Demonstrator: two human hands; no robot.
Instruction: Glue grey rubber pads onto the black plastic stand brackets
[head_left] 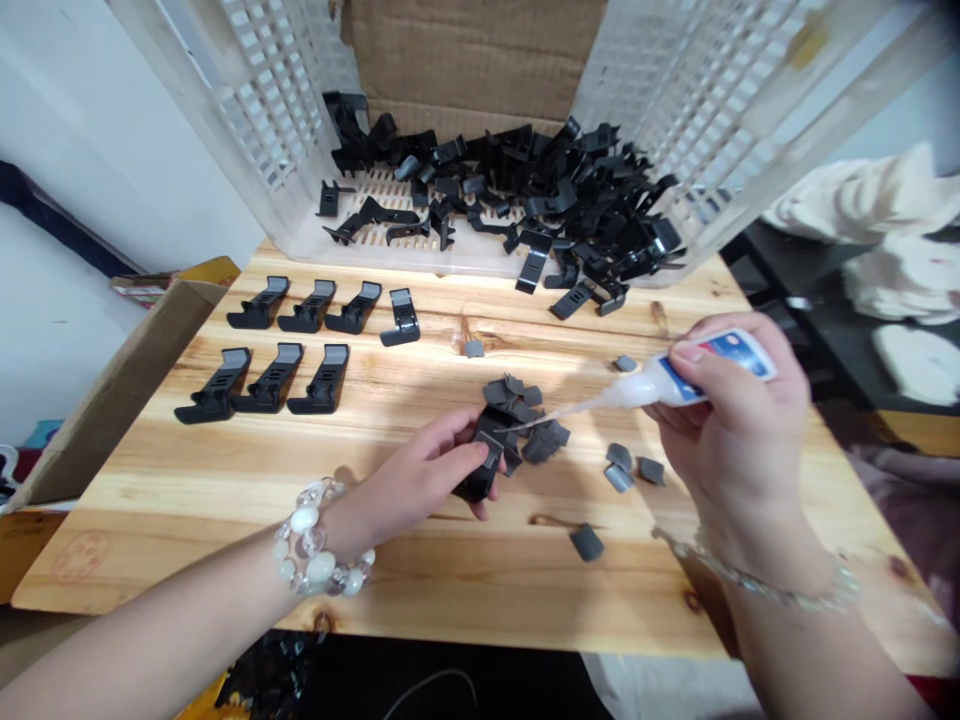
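Note:
My left hand (pixel 442 455) grips a black plastic clip (pixel 480 465) between thumb and fingers, low over the wooden table. In my right hand (pixel 727 410) is a white glue bottle (pixel 660 380) with a blue label, tilted to the left. Its long thin nozzle reaches the clip's upper face; whether the tip touches cannot be made out. Beneath and behind the clip lies a heap of small dark grey pads (pixel 544 440). More loose pads (pixel 619 465) are scattered below the bottle, and a single pad (pixel 587 542) lies nearer the front edge.
Two rows of black clips (pixel 275 378) stand on the left of the wooden table (pixel 420 590). A white plastic crate (pixel 292 235) lies at the back, its open side facing me, with many black clips (pixel 600 200) spilling out. Cream-coloured stacked pieces (pixel 900 270) sit at the right.

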